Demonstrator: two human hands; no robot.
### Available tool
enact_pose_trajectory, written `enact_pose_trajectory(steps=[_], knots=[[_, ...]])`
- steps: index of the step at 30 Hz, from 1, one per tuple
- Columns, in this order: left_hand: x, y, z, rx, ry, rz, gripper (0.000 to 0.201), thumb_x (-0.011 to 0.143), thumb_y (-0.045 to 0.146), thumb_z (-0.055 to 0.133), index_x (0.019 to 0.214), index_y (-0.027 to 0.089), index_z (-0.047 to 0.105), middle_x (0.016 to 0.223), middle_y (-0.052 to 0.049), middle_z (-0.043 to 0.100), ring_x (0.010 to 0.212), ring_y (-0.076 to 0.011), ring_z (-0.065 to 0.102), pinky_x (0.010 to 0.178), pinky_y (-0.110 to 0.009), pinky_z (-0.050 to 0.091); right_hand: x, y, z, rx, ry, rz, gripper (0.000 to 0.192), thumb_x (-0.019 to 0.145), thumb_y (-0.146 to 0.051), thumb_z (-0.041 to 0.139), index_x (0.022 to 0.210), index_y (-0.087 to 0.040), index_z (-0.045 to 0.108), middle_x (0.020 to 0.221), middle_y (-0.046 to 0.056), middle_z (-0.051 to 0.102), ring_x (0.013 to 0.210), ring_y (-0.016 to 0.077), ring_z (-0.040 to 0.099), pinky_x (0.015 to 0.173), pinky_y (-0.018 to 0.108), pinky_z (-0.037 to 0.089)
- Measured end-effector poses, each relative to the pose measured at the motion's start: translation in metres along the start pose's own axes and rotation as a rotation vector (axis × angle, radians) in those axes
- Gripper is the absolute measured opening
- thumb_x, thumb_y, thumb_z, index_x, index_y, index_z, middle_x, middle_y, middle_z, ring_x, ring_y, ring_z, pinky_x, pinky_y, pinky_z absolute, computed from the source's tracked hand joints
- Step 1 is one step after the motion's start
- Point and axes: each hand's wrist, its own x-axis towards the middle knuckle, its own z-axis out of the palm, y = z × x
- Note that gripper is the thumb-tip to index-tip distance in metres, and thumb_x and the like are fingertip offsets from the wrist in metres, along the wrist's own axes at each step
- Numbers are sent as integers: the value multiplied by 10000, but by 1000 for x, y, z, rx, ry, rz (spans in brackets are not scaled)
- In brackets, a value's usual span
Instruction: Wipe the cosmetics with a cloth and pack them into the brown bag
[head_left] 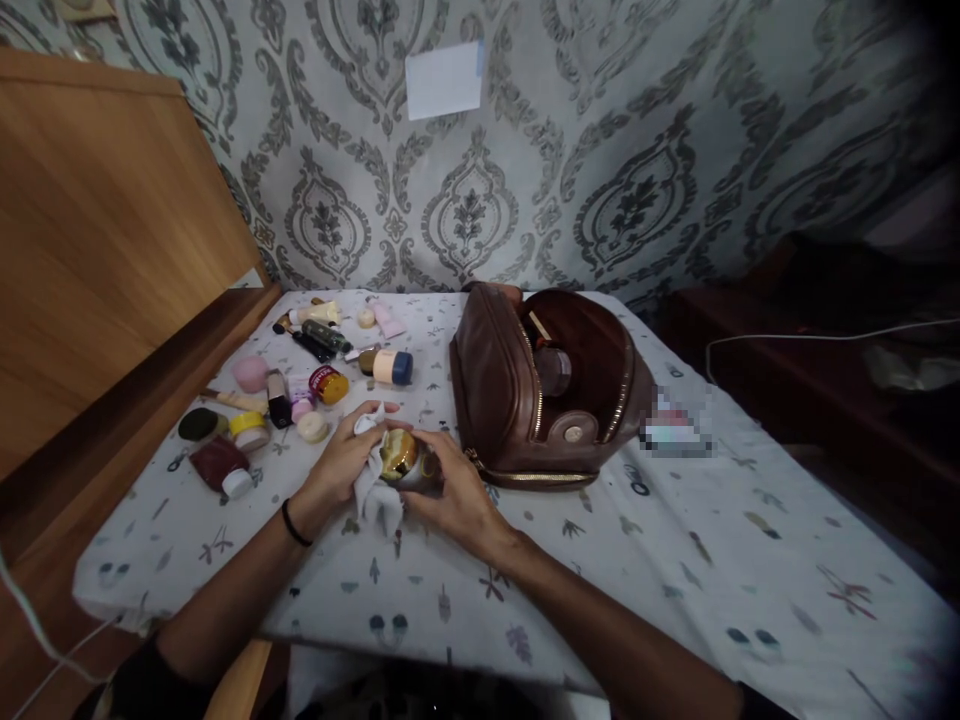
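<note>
Low over the table's front part, my right hand (463, 497) is closed round a glass perfume bottle (426, 468) with a shiny gold cap. The bottle lies on its side, the cap toward the left. My left hand (341, 462) grips a crumpled white cloth (377, 500), which sits against the cap end. Part of the left fingers is hidden behind the cloth. Right of my hands stands a brown leather toiletry bag (491, 370), unzipped wide, with a clear container (553, 371) and other items partly visible inside.
Cosmetics are spread at the left: a blue-capped bottle (392, 367), a maroon-and-yellow jar (328, 384), a pink sponge (250, 374), a dark red bottle (217, 464), several tubes and brushes. A pixelated item (676, 425) lies right of the bag. A wooden panel (105, 210) borders the left side.
</note>
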Motion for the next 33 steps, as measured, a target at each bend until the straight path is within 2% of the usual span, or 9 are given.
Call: enact_pose_trajectory(steps=[4, 8, 11, 14, 18, 22, 25, 30, 33], knots=[[-6, -1, -1, 100, -59, 143, 374, 801, 461, 687, 1058, 194, 638, 846, -16, 715, 755, -170, 664, 721, -270, 515, 1, -1, 3, 422, 1, 202, 665, 629, -249, 835, 1228, -248, 546, 1224, 71, 617, 1120, 251, 599, 974, 420, 482], [-15, 2, 0, 292, -137, 294, 452, 914, 560, 513, 1126, 179, 635, 966, -59, 713, 883, -201, 658, 828, -303, 501, 2, -10, 3, 724, -53, 338, 642, 602, -309, 881, 1175, -241, 601, 1135, 42, 678, 1047, 218, 639, 951, 377, 492], [-19, 4, -1, 360, -199, 359, 508, 862, 568, 597, 1195, 184, 579, 1056, -77, 685, 943, -210, 643, 855, -299, 488, 1, -16, 2, 829, -36, 396, 584, 608, -302, 885, 1136, -223, 650, 1127, 36, 684, 1005, 188, 645, 906, 317, 505], [-21, 3, -3, 320, -241, 324, 639, 755, 526, 741, 1262, 212, 512, 1066, -58, 653, 900, -188, 634, 780, -261, 496, 1, -16, 1, 970, -53, 476, 554, 606, -295, 889, 1101, -209, 656, 1090, 31, 678, 868, 144, 650, 719, 236, 533], [-22, -1, -3, 186, -261, 263, 571, 775, 579, 689, 1196, 210, 578, 922, -27, 653, 743, -164, 612, 643, -249, 501, 1, -16, -3, 1141, -142, 522, 485, 634, -296, 882, 1040, -187, 640, 948, 10, 678, 737, 105, 640, 646, 202, 526], [-25, 0, -1, 141, -161, 261, 607, 733, 715, 628, 984, 169, 710, 871, -61, 689, 797, -218, 626, 750, -311, 518, 1, -20, -7, 1249, -266, 555, 435, 665, -402, 856, 970, -164, 658, 878, 23, 691, 744, 131, 642, 696, 253, 546], [-24, 1, 0, 145, -170, 251, 613, 689, 722, 661, 962, 177, 727, 912, -73, 698, 854, -241, 629, 799, -327, 510, 0, -25, -6, 1253, -235, 596, 395, 669, -401, 849, 930, -168, 666, 880, 22, 687, 775, 129, 633, 713, 242, 529], [-20, -4, -1, 234, -119, 333, 446, 786, 613, 642, 932, 193, 674, 867, -36, 634, 812, -193, 591, 749, -266, 480, 1, -30, 1, 1154, -168, 528, 504, 584, -298, 894, 996, -190, 626, 947, 9, 664, 765, 114, 602, 692, 216, 491], [-19, -7, -1, 224, -77, 327, 430, 825, 631, 582, 941, 219, 626, 831, -14, 613, 780, -180, 573, 734, -257, 473, 1, -30, 3, 1144, -88, 569, 539, 555, -217, 902, 999, -208, 597, 905, -25, 644, 705, 86, 576, 645, 186, 471]])
